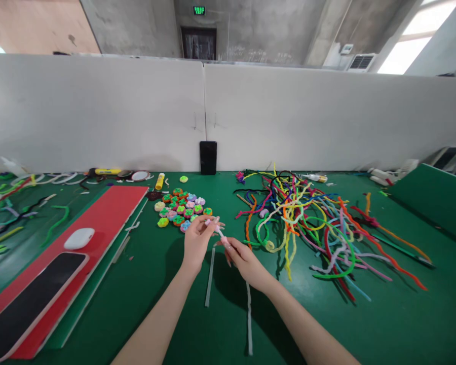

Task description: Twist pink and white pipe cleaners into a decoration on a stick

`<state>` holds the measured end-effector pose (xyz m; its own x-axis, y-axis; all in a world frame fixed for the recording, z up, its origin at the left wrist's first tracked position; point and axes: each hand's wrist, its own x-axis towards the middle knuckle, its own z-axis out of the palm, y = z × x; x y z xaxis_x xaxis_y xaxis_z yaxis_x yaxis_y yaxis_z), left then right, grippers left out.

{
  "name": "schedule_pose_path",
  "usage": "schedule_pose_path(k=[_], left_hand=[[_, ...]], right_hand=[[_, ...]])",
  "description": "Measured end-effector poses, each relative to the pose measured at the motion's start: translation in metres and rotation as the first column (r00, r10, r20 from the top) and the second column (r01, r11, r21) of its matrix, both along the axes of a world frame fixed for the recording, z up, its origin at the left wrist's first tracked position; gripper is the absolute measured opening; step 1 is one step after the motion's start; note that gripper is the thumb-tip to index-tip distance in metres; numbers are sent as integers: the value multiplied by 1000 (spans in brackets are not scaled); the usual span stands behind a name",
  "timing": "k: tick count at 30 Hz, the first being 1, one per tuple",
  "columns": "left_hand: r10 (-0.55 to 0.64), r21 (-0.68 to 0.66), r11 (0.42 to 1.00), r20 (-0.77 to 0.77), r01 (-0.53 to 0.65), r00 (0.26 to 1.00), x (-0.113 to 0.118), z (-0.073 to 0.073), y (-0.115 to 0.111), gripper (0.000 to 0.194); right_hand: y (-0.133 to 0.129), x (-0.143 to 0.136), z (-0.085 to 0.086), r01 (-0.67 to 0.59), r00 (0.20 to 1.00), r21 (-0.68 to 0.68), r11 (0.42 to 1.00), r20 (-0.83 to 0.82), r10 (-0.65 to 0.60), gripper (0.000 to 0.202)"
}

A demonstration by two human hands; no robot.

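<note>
Above the green table my left hand (196,238) pinches the pink end of a pale pipe cleaner (221,233). My right hand (247,259) grips the same piece lower down, its fingers closed. Below my right hand a whitish pipe cleaner tail (249,319) hangs or lies; whether it joins the held piece is hidden. Between my forearms lies a thin pale strip (210,278). Just beyond my left hand sits a cluster of small flower-like coloured pieces (180,209).
A tangle of coloured pipe cleaners (300,213) spreads at the right. On the left, a red board (110,213) carries a phone (38,299) and a white earbud case (79,238). A black phone (208,157) leans on the grey partition (99,111); a glue stick (160,181) stands nearby.
</note>
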<state>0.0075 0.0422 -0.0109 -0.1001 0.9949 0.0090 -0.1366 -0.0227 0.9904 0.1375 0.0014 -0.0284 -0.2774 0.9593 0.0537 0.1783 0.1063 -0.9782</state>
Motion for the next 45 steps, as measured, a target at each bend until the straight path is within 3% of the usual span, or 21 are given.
schedule_pose_path(k=[9, 14, 20, 24, 30, 38, 45], left_hand=[[-136, 9, 991, 31, 136, 990, 0, 4, -3, 21], [-219, 23, 976, 96, 218, 971, -2, 9, -4, 25], [-120, -9, 993, 11, 120, 993, 0, 9, -4, 22], [-70, 25, 997, -120, 73, 990, 0, 7, -5, 21], [-67, 92, 991, -298, 99, 952, -6, 5, -4, 18], [-144, -43, 990, -242, 138, 960, -8, 8, -6, 33], [-199, -40, 980, -133, 195, 971, -7, 12, -5, 31]], right_hand=[[1, 4, 1, 39, 980, 209, 977, 182, -78, 26], [1, 7, -2, 31, 898, 416, 909, 388, -208, 28], [2, 8, -8, -32, 722, 595, 803, 570, -393, 32], [2, 9, -8, -53, 670, 623, 780, 602, -435, 32], [1, 11, -9, -78, 682, 628, 774, 600, -419, 41], [0, 12, -11, -70, 732, 639, 766, 554, -396, 45], [1, 11, -8, 7, 758, 611, 791, 513, -403, 37]])
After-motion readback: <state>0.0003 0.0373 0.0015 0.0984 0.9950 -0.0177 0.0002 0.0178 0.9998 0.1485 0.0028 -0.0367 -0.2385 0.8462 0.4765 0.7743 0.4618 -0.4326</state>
